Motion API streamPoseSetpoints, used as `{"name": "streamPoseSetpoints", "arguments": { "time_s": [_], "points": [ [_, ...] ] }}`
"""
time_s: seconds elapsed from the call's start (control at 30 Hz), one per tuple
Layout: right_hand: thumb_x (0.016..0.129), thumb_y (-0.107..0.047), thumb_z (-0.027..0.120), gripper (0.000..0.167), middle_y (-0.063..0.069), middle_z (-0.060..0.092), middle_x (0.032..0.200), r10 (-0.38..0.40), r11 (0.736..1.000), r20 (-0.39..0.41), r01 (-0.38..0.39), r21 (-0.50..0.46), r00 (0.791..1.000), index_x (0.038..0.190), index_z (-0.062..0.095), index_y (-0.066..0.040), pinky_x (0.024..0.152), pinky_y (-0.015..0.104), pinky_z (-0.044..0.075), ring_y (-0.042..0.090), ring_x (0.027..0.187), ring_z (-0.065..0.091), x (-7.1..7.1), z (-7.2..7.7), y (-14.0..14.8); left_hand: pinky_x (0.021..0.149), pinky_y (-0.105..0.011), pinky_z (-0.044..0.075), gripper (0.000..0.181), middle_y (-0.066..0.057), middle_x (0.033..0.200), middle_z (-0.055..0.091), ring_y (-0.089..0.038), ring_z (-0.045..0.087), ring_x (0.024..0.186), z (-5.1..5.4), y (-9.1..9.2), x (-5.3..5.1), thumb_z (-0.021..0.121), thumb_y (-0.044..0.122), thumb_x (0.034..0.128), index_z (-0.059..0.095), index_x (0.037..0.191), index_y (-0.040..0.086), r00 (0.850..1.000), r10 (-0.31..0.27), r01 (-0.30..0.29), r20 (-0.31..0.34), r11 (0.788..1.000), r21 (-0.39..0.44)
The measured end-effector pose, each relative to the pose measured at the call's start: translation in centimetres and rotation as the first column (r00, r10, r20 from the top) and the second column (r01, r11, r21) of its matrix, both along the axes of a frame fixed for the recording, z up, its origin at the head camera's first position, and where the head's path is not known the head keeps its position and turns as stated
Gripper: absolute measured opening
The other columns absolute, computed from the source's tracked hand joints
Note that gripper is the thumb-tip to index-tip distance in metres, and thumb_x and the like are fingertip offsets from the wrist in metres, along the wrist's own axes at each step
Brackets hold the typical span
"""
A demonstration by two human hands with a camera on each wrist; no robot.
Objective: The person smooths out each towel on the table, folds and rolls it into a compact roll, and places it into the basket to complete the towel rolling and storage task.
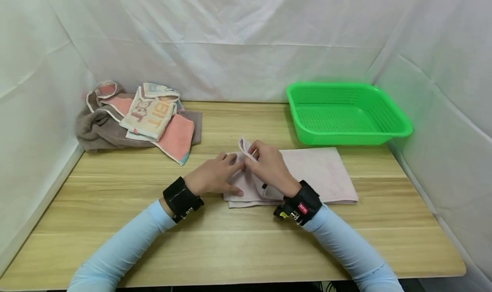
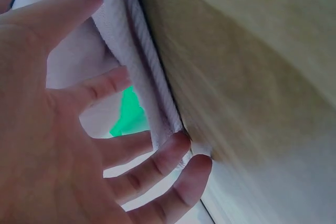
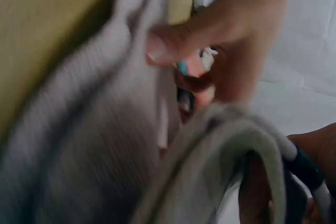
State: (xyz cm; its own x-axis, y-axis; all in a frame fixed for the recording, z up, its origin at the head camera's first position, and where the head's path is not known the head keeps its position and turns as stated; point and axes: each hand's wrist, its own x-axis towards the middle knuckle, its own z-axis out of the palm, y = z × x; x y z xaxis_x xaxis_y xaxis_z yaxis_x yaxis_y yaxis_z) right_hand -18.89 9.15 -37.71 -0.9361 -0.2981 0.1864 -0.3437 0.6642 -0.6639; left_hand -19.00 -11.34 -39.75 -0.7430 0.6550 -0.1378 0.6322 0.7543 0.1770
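A pale pink towel [image 1: 319, 172], folded into layers, lies flat in front of me. At its left end my left hand [image 1: 215, 174] rests with spread fingers; in the left wrist view its thumb and fingers [image 2: 152, 171] touch the layered edge without curling round it. My right hand [image 1: 270, 166] pinches a raised fold [image 1: 246, 149] of the towel between thumb and fingers. Close up in the right wrist view, the lifted towel layer [image 3: 210, 156] curves over and partly hides the right fingers. A small dark tag [image 1: 264, 186] shows beneath the right hand.
A green perforated basket [image 1: 346, 136] stands behind the towel at the right. Back left lies a heap of cloths: a grey-brown towel [image 1: 111, 132], a pink cloth [image 1: 178, 134] and a printed cream cloth [image 1: 150, 112]. White sheeting [image 1: 238, 70] surrounds the wooden table [image 1: 230, 249].
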Motion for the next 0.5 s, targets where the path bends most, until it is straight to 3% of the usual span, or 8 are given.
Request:
{"name": "streamPoseSetpoints", "arguments": {
  "time_s": [0.13,0.23,0.3,0.37,0.43,0.5],
  "points": [
    [0.092,-0.021,0.069,0.016,0.003,0.072,0.081,0.026,0.997,0.033,-0.028,0.078,0.999,0.103,0.064,-0.01,0.055,0.025,0.047,0.012,0.062,0.061,0.0,-1.1,-1.0,0.111,-0.053,0.048,0.084,-0.012,0.163,0.04,-0.037,0.045,0.144,0.7,-0.5,-0.5,0.073,0.059,0.0887,0.046,0.156,0.016,0.998,-0.037,0.035,0.051,0.999,0.036],
    [0.092,-0.02,0.072,0.016,0.003,0.073,0.083,0.039,0.995,0.064,-0.045,0.09,0.997,0.103,0.064,-0.011,0.06,0.026,0.048,0.013,0.068,0.063,0.1,-1.4,-1.2,0.111,-0.046,0.048,0.067,-0.012,0.165,0.038,-0.031,0.054,0.137,1.4,-1.2,-1.2,0.074,0.042,0.0933,0.054,0.149,0.012,0.997,-0.049,0.044,0.063,0.995,0.089],
    [0.093,-0.023,0.073,0.018,0.002,0.072,0.084,0.07,0.993,0.097,-0.079,0.083,0.993,0.103,0.065,-0.011,0.062,0.026,0.049,0.012,0.07,0.063,0.0,-1.7,-1.3,0.099,-0.043,0.053,0.047,-0.016,0.151,0.052,-0.027,0.063,0.117,1.8,-1.7,-1.5,0.071,0.029,0.0964,0.06,0.136,0.005,0.999,-0.023,0.018,0.043,0.994,0.107],
    [0.094,-0.029,0.072,0.02,0.001,0.072,0.086,0.123,0.988,0.134,-0.134,0.079,0.983,0.104,0.066,-0.012,0.065,0.027,0.051,0.011,0.072,0.063,0.0,-2.0,-1.4,0.082,-0.04,0.055,0.031,-0.016,0.13,0.061,-0.024,0.063,0.095,1.9,-2.1,-1.6,0.066,0.02,0.0976,0.06,0.124,0.004,1.0,0.02,-0.021,0.008,0.994,0.108],
    [0.097,-0.035,0.07,0.022,-0.002,0.072,0.086,0.186,0.976,0.157,-0.201,0.083,0.97,0.103,0.069,-0.013,0.067,0.027,0.052,0.009,0.071,0.064,0.0,-2.4,-1.5,0.071,-0.036,0.053,0.02,-0.013,0.11,0.061,-0.021,0.06,0.083,1.9,-2.1,-1.5,0.06,0.015,0.0992,0.055,0.115,0.003,0.998,0.043,-0.039,-0.037,0.993,0.114],
    [0.099,-0.038,0.067,0.024,-0.004,0.071,0.084,0.253,0.959,0.166,-0.27,0.088,0.953,0.102,0.071,-0.015,0.067,0.027,0.052,0.008,0.066,0.063,-0.1,-2.7,-1.6,0.073,-0.037,0.054,0.016,-0.012,0.107,0.06,-0.022,0.06,0.085,1.5,-1.9,-1.4,0.056,0.014,0.1017,0.054,0.115,0.005,0.996,0.03,-0.019,-0.08,0.99,0.137]
  ]
}}
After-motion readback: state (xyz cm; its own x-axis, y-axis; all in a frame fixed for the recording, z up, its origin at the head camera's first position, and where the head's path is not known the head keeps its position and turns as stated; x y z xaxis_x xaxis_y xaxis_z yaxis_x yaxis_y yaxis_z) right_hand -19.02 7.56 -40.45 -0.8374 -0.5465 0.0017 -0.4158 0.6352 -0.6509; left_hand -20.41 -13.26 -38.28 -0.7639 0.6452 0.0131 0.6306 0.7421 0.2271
